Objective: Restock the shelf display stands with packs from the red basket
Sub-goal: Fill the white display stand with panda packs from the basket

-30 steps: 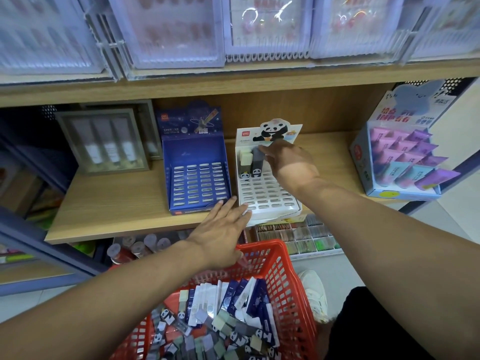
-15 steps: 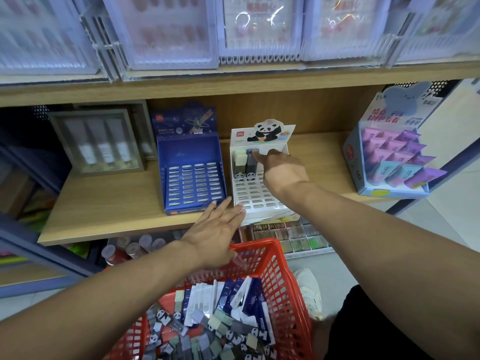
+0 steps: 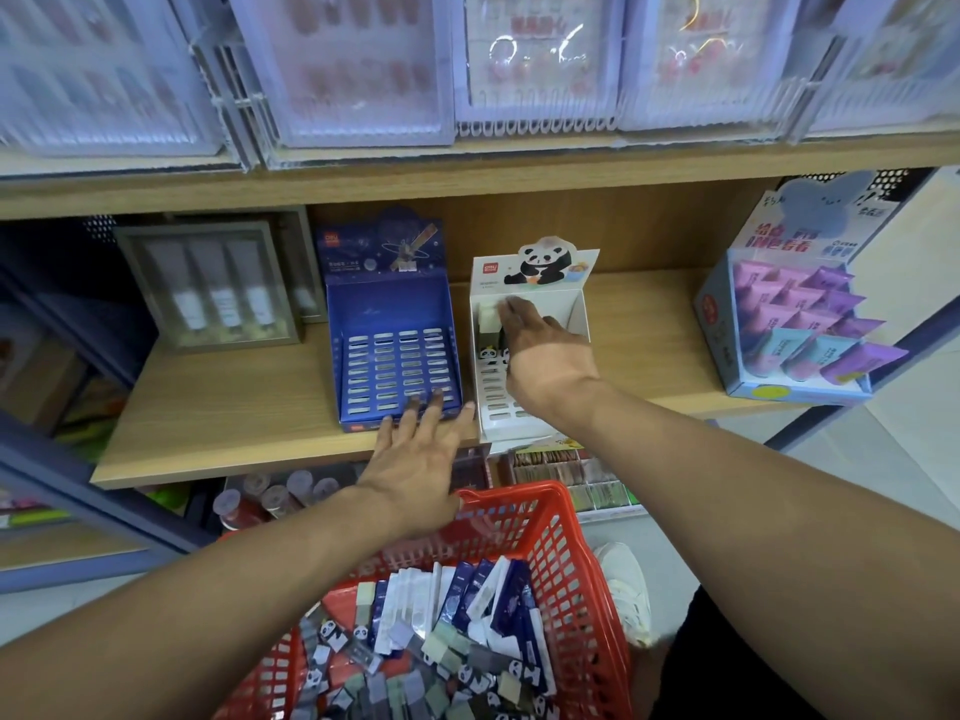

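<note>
A red basket (image 3: 558, 532) at the bottom centre holds several panda packs (image 3: 467, 667) and blue-and-white packs. On the wooden shelf (image 3: 234, 407) stand a blue slotted display stand (image 3: 397, 350) with bare slots and a white panda display stand (image 3: 519, 407). My right hand (image 3: 545, 350) reaches into the white stand, fingers straight and touching the pale packs (image 3: 488, 319) standing in its back row. My left hand (image 3: 421, 454) hovers with spread fingers over the shelf's front edge, its fingertips at the blue stand's front lip, holding nothing.
A grey framed box of tubes (image 3: 208, 288) stands at the shelf's left, a light-blue box of purple sachets (image 3: 795, 324) at its right. Clear plastic bins (image 3: 337, 70) fill the shelf above. Small goods sit on the lower shelf behind the basket. A white shoe (image 3: 626, 584) is on the floor.
My right hand's fingers have slid left along the white stand's back row onto the pale packs. My left hand has stretched forward to the blue stand's front edge.
</note>
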### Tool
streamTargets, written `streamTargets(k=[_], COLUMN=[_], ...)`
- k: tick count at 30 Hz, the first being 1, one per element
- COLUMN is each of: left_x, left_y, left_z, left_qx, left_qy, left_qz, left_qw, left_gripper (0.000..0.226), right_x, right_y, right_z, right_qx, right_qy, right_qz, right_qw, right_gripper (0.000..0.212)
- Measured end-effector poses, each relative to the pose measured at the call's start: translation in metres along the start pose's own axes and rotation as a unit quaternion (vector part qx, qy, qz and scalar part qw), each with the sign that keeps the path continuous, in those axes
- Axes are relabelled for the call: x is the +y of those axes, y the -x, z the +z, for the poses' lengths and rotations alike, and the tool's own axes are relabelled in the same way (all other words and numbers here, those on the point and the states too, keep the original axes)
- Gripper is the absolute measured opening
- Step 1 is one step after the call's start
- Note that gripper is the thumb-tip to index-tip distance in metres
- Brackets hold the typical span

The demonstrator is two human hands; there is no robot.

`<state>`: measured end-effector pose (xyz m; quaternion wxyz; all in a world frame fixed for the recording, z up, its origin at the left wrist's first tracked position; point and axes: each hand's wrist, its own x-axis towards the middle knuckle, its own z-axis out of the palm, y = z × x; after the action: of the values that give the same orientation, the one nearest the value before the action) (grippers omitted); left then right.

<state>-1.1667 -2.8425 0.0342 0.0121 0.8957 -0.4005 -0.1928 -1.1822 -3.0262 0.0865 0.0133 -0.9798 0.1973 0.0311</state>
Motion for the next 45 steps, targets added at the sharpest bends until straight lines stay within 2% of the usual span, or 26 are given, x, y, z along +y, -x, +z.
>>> streamTargets(k=[10, 12, 15, 16, 18, 20, 22, 25, 33, 35, 37, 39, 40, 41, 43, 45], left_x=[0.005, 0.005, 0.005, 0.004, 0.002, -0.001, -0.002, -0.004, -0.033, -0.034, -0.030, -0.022, -0.017, -0.013, -0.008, -0.011], left_y=[0.010, 0.012, 0.016, 0.017, 0.020, 0.023, 0.026, 0.031, 0.045, 0.047, 0.051, 0.054, 0.055, 0.057, 0.060, 0.058], left_z=[0.001, 0.002, 0.003, 0.003, 0.002, 0.001, 0.002, 0.000, 0.000, 0.001, 0.000, 0.002, 0.004, 0.007, 0.024, 0.056], left_qx=[-0.011, -0.010, -0.011, -0.012, -0.012, -0.005, -0.002, -0.006, -0.023, -0.016, 0.053, 0.141, 0.153, 0.135, 0.026, -0.105], left_qy=[-0.019, -0.035, -0.059, -0.060, -0.060, -0.066, -0.072, -0.071, -0.053, -0.056, -0.080, -0.107, -0.103, -0.074, -0.043, -0.079], left_qz=[0.002, 0.006, 0.018, 0.021, 0.023, 0.022, 0.021, 0.009, -0.030, -0.040, -0.037, 0.010, 0.035, 0.051, 0.045, 0.035], left_qw=[1.000, 0.999, 0.998, 0.998, 0.998, 0.998, 0.997, 0.997, 0.998, 0.998, 0.995, 0.984, 0.982, 0.987, 0.998, 0.991], left_gripper=[0.109, 0.108, 0.104, 0.103, 0.103, 0.102, 0.100, 0.101, 0.103, 0.099, 0.082, 0.046, 0.032, 0.022, 0.015, 0.028], right_x=[-0.005, -0.002, 0.009, 0.012, 0.016, 0.012, 0.003, -0.016, -0.055, -0.055, -0.051, -0.046, -0.044, -0.041, -0.035, -0.030], right_y=[0.006, 0.009, 0.017, 0.019, 0.026, 0.034, 0.041, 0.046, 0.046, 0.052, 0.060, 0.067, 0.070, 0.073, 0.083, 0.098], right_z=[0.009, 0.003, -0.001, 0.000, 0.011, 0.026, 0.037, 0.048, 0.049, 0.044, 0.037, 0.032, 0.032, 0.032, 0.040, 0.059], right_qx=[-0.015, -0.003, 0.036, 0.020, -0.076, -0.178, -0.197, -0.168, -0.164, -0.139, -0.068, 0.034, 0.082, 0.118, 0.146, 0.100], right_qy=[-0.030, -0.036, -0.060, -0.080, -0.122, -0.107, -0.085, -0.096, -0.114, -0.138, -0.145, -0.125, -0.127, -0.142, -0.180, -0.163], right_qz=[0.004, 0.003, 0.042, 0.059, 0.047, -0.001, -0.014, -0.013, -0.021, -0.015, -0.012, -0.053, -0.087, -0.123, -0.189, -0.250], right_qw=[0.999, 0.999, 0.997, 0.995, 0.989, 0.978, 0.977, 0.981, 0.980, 0.981, 0.987, 0.990, 0.985, 0.975, 0.954, 0.949], right_gripper=[0.094, 0.086, 0.059, 0.050, 0.042, 0.056, 0.067, 0.067, 0.067, 0.063, 0.051, 0.032, 0.024, 0.018, 0.009, 0.006])
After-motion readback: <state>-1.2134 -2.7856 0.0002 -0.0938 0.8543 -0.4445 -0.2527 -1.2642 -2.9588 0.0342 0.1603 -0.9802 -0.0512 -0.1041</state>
